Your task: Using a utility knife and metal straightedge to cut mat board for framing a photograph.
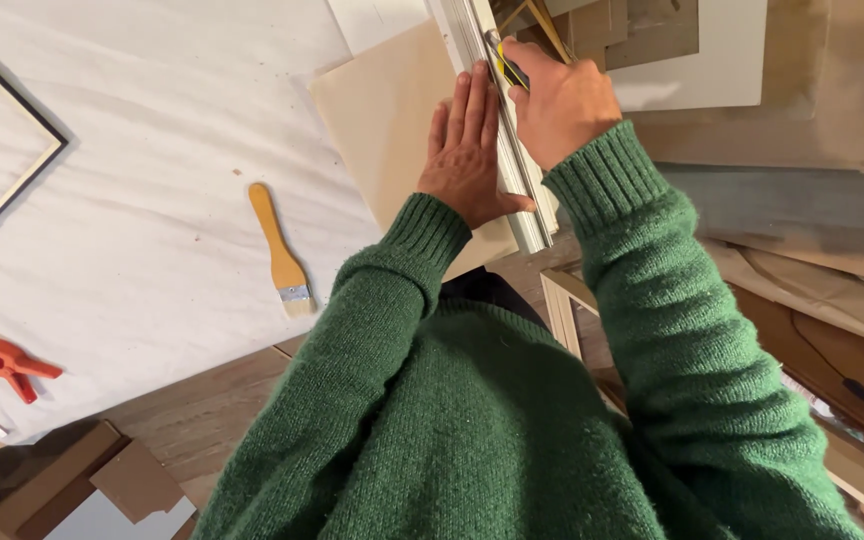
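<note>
From my remote seat I see a thick green knitted sweater covering the torso and both arms, its wool slightly fuzzy (a few pale lint specks cling to it). Ribbed cuffs close each sleeve at the wrist; both hands are bare.

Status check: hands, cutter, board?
Left hand flat, pressing metal straightedge onto beige board. Right hand gripping yellow utility knife against the straightedge. Paintbrush lies apart, left; nothing obstructs.
</note>
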